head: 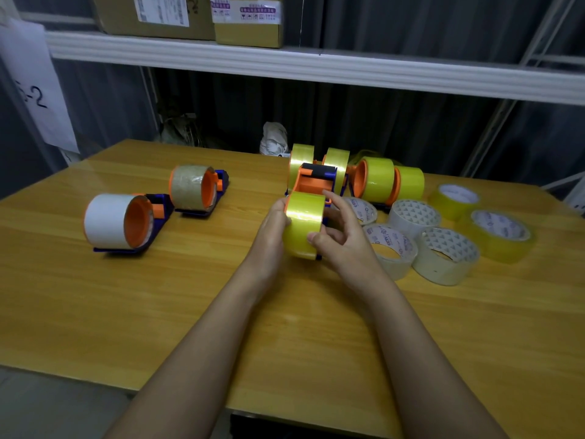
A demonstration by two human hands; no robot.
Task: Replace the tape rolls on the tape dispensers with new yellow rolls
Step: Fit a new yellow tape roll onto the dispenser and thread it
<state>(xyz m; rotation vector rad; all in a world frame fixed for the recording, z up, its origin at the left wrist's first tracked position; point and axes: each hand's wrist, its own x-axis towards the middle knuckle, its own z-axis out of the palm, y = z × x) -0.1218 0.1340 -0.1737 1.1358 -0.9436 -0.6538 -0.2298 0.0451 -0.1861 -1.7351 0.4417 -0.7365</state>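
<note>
A person's two hands close on a yellow tape roll (304, 224) seated on an orange-and-blue tape dispenser (313, 182) near the middle of the wooden table (190, 299). The left hand (273, 229) cups the roll's left side, fingers curled behind it; the right hand (340, 231) pinches its right edge with the thumb on the front face and the fingers loosely spread. Toward the far edge, behind the hands, stand more dispensers with yellow rolls (378, 179). Toward the left edge sit a dispenser with a white roll (109, 220) and a dispenser with a brownish roll (190, 184). Toward the right edge, loose clear rolls (444, 256) and loose yellow rolls (500, 234) lie flat. Cardboard boxes (190, 17) rest on a shelf (316, 68) above
</note>
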